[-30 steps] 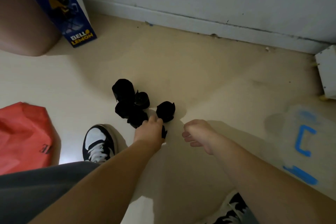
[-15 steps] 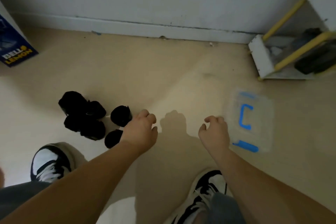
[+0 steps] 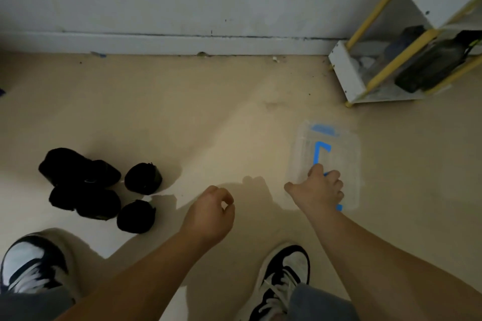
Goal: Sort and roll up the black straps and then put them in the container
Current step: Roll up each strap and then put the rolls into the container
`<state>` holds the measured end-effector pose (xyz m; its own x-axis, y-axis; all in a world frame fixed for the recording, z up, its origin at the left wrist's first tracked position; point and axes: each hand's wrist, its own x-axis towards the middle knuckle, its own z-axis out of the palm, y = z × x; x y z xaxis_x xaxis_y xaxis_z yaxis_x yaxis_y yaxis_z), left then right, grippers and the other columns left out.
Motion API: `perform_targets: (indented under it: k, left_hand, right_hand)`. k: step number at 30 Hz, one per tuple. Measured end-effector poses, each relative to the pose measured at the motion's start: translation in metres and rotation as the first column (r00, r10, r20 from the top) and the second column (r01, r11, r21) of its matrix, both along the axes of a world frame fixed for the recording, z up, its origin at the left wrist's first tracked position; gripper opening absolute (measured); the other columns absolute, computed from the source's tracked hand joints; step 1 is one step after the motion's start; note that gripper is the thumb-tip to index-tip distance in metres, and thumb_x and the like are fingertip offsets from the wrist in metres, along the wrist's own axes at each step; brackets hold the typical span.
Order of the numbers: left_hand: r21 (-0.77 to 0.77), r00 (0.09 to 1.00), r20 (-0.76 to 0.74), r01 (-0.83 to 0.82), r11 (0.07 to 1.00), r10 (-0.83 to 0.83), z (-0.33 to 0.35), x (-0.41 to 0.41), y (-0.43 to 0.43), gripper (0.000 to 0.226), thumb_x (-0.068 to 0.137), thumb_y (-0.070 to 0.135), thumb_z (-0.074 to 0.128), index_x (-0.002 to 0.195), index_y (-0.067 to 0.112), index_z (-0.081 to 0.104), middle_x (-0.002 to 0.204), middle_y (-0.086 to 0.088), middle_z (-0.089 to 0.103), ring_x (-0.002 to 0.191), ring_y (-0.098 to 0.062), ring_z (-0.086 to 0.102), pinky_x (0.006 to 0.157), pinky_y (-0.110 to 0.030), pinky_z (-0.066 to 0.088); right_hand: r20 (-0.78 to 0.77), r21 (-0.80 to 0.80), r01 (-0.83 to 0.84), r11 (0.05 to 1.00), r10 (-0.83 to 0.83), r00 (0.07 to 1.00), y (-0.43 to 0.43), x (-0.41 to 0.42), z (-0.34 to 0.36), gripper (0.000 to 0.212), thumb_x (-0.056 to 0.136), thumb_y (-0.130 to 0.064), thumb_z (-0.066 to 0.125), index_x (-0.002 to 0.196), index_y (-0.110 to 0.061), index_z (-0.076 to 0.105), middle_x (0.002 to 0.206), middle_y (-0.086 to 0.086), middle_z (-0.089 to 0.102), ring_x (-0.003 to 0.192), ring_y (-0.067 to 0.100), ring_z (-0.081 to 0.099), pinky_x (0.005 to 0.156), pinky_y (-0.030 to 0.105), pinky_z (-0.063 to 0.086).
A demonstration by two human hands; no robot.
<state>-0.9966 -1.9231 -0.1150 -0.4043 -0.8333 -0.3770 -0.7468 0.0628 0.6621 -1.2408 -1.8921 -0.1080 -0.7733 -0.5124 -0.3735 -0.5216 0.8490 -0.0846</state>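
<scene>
Several rolled black straps (image 3: 143, 179) lie in a cluster on the beige floor at the left. The clear plastic container (image 3: 347, 154), with a blue handle and blue latches on its closed lid, sits on the floor at the right. My right hand (image 3: 319, 189) is on the container's near left corner, fingers curled over the lid by the blue handle and thumb at the left edge. Between the straps and the container hovers my left hand (image 3: 210, 212), loosely curled and holding nothing.
A white shelf unit with yellow rods (image 3: 347, 73) stands at the back right with dark items on it. My two black-and-white shoes (image 3: 28, 263) (image 3: 284, 273) are planted near the bottom. The wall and its baseboard (image 3: 182, 44) run across the back.
The view swung right, away from the straps. My left hand left the rolls and drew back. My right hand reached right and landed on the container.
</scene>
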Motion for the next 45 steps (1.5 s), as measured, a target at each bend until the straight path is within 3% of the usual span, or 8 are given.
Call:
perform_targets:
  k: [8, 16, 20, 23, 26, 31, 36, 45]
  left_hand:
    - [0.203, 0.956, -0.069, -0.265, 0.943, 0.284, -0.015, 0.037, -0.015, 0.029, 0.104, 0.015, 0.054, 0.129, 0.017, 0.069, 0.128, -0.001, 0.071, 0.115, -0.023, 0.067, 0.099, -0.028, 0.049]
    - [0.802, 0.559, -0.165, -0.404, 0.440, 0.813, 0.009, 0.092, -0.020, 0.043, 0.108, 0.054, 0.043, 0.137, 0.027, 0.060, 0.138, 0.007, 0.061, 0.130, -0.012, 0.057, 0.094, -0.043, 0.055]
    - [0.725, 0.660, -0.121, -0.452, 0.520, 0.742, 0.008, 0.093, -0.023, 0.036, 0.102, 0.052, 0.059, 0.127, 0.026, 0.060, 0.125, 0.000, 0.065, 0.107, -0.018, 0.065, 0.094, -0.045, 0.058]
    - [0.519, 0.804, -0.022, -0.500, 0.694, 0.595, -0.006, 0.094, -0.017, 0.033, 0.101, 0.034, 0.065, 0.126, 0.016, 0.055, 0.116, -0.011, 0.066, 0.095, -0.029, 0.068, 0.074, -0.039, 0.062]
    - [0.392, 0.841, 0.035, -0.509, 0.767, 0.540, -0.014, 0.092, -0.014, 0.026, 0.099, 0.033, 0.066, 0.111, 0.013, 0.055, 0.111, -0.013, 0.067, 0.101, -0.034, 0.069, 0.086, -0.049, 0.063]
    - [0.367, 0.783, 0.001, -0.579, 0.728, 0.622, -0.011, 0.074, -0.003, 0.054, 0.093, 0.029, 0.074, 0.137, 0.014, 0.046, 0.119, -0.010, 0.065, 0.103, -0.034, 0.068, 0.085, -0.045, 0.062]
    - [0.584, 0.508, -0.077, -0.674, 0.451, 0.858, -0.002, 0.063, 0.014, 0.063, 0.092, 0.019, 0.077, 0.142, 0.022, 0.039, 0.106, -0.008, 0.062, 0.083, -0.036, 0.074, 0.063, -0.048, 0.067]
    - [0.422, 0.759, -0.290, -0.446, 0.789, 0.583, -0.016, 0.083, 0.022, 0.079, 0.076, 0.007, 0.091, 0.132, 0.027, 0.039, 0.122, 0.002, 0.063, 0.108, -0.012, 0.068, 0.087, -0.034, 0.063]
  right_hand:
    - [0.189, -0.164, -0.251, 0.954, 0.280, 0.941, -0.033, 0.149, 0.025, 0.060, 0.073, -0.058, 0.079, 0.115, -0.026, 0.049, 0.122, -0.001, 0.038, 0.115, 0.026, 0.042, 0.103, 0.040, 0.037]
    - [0.246, -0.334, -0.392, 0.858, 0.480, 0.842, -0.035, 0.210, 0.032, 0.038, 0.081, -0.050, 0.080, 0.104, -0.030, 0.056, 0.109, -0.010, 0.052, 0.107, 0.015, 0.046, 0.082, 0.035, 0.047]
    - [0.339, -0.448, -0.242, 0.861, 0.414, 0.845, -0.037, 0.200, 0.023, 0.014, 0.085, -0.032, 0.083, 0.087, -0.030, 0.069, 0.103, -0.005, 0.064, 0.097, 0.016, 0.062, 0.086, 0.036, 0.053]
    - [0.107, -0.373, -0.170, 0.912, 0.224, 0.969, -0.035, 0.166, 0.023, 0.048, 0.088, -0.037, 0.080, 0.130, -0.019, 0.065, 0.131, 0.009, 0.055, 0.124, 0.031, 0.054, 0.101, 0.041, 0.046]
    - [0.399, -0.190, 0.073, 0.979, 0.009, 0.917, -0.026, 0.140, 0.005, 0.067, 0.092, -0.047, 0.075, 0.141, -0.004, 0.059, 0.140, 0.020, 0.058, 0.125, 0.041, 0.062, 0.106, 0.045, 0.052]
    - [0.528, -0.247, 0.230, 0.941, -0.068, 0.847, -0.006, 0.149, -0.012, 0.050, 0.099, -0.036, 0.071, 0.138, -0.006, 0.061, 0.130, 0.017, 0.068, 0.116, 0.038, 0.069, 0.103, 0.045, 0.055]
    - [0.642, -0.180, 0.346, 0.921, -0.156, 0.751, 0.002, 0.152, -0.012, 0.025, 0.100, -0.035, 0.069, 0.103, -0.013, 0.056, 0.103, 0.018, 0.072, 0.084, 0.037, 0.077, 0.072, 0.047, 0.067]
    - [0.630, -0.239, 0.294, 0.926, -0.082, 0.772, 0.008, 0.143, -0.012, 0.027, 0.100, -0.034, 0.071, 0.101, -0.013, 0.054, 0.104, 0.016, 0.071, 0.076, 0.033, 0.077, 0.059, 0.030, 0.051]
